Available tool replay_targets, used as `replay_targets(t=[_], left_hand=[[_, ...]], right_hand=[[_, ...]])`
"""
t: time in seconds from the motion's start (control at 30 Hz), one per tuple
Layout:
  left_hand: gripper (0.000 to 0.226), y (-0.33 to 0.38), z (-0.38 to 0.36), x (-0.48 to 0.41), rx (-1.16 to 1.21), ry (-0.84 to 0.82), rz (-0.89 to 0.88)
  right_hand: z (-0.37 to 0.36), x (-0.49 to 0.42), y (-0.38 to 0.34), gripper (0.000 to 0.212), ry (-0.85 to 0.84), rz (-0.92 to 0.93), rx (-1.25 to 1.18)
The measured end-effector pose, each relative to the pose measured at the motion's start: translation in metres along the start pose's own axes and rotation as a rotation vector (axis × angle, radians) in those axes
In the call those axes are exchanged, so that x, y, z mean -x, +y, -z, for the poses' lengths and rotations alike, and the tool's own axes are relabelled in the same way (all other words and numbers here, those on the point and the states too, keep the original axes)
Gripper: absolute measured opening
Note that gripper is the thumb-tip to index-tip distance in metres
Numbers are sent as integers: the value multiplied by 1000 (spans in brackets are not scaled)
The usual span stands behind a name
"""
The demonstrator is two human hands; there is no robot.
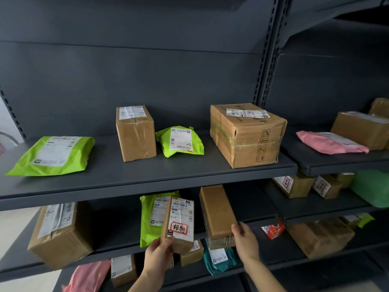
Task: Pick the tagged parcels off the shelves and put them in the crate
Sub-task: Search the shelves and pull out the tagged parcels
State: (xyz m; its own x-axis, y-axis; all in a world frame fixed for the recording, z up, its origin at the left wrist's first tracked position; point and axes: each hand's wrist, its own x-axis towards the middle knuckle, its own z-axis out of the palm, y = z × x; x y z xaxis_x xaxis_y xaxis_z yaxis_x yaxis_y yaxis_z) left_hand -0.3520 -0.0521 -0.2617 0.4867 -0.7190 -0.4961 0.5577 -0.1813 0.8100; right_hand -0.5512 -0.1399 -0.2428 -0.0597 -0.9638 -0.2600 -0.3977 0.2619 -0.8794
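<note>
1. Your left hand (160, 257) grips the tagged parcel (179, 224) by its lower end, just in front of the middle shelf (117, 232) edge. Your right hand (246, 241) holds the near end of a long brown box (217, 211) overhanging that edge.
2. You look mid-pick: one tagged parcel is in hand but not yet crated. No crate is in view, so next you must turn and find it.
3. That parcel is a small upright carton, with a barcode label above and a red-outlined handwritten tag below.
4. Farther back, the upper shelf (147, 178) carries a large carton (246, 135) and a green mailer (52, 154), neither showing such a tag.
</note>
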Motion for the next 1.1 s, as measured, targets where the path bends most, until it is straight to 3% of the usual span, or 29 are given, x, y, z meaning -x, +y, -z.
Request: replay_targets(t=[0.17, 0.27, 0.37, 0.47, 0.53, 0.73, 0.8, 0.97, 1.1], left_hand=[[32, 3, 0, 3, 39, -41, 10], [31, 5, 1, 4, 66, -60, 16], [34, 6, 3, 0, 66, -55, 14], [34, 10, 4, -1, 71, -62, 20], [34, 11, 4, -1, 73, -63, 19], [34, 14, 5, -6, 73, -68, 9], [34, 14, 4, -7, 67, -74, 6], [35, 13, 2, -10, 50, -77, -4], [37, 14, 2, -15, 30, -59, -14]], right_hand=[[-17, 8, -17, 83, 75, 265, 647], [-26, 9, -23, 88, 15, 220, 769], [-27, 4, -22, 79, -15, 171, 515], [-25, -1, -20, 63, -149, 57, -28], [-23, -1, -21, 54, -198, -46, -246], [-16, -3, -11, 31, -184, -215, -309], [-16, -6, -7, 37, -123, -131, -158], [-30, -4, -24, 66, 122, 266, 543], [-52, -2, -35, 90, 24, 325, 896]])
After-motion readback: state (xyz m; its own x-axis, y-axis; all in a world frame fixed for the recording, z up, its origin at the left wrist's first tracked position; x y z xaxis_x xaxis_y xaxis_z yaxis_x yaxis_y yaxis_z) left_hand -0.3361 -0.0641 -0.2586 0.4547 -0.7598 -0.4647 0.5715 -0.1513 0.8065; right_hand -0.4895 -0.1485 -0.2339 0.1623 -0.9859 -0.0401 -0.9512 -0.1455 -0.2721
